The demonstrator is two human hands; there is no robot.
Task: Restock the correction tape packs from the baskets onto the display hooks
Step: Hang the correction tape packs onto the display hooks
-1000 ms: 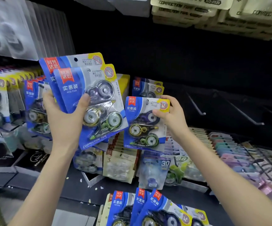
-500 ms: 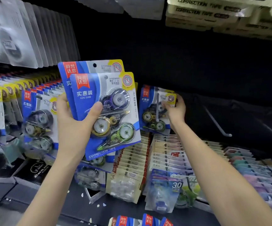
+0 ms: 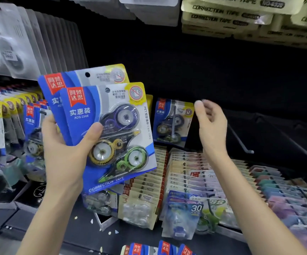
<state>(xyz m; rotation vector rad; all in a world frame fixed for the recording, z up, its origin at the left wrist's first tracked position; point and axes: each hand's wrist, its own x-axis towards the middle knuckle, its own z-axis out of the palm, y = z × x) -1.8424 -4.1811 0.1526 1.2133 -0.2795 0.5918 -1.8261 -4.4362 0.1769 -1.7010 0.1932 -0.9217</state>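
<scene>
Over on the display hook [image 3: 174,115], the correction tape pack [image 3: 182,126] I was pinching half a second ago now hangs by itself, so that one is stocked. Just right of the hook, my right hand [image 3: 210,124] has let go, its fingers loosely curled around nothing. Left of the hook, my left hand [image 3: 66,150] grips the spare packs [image 3: 112,129], two of them fanned, thumb across the front one. I judge those go up next.
</scene>
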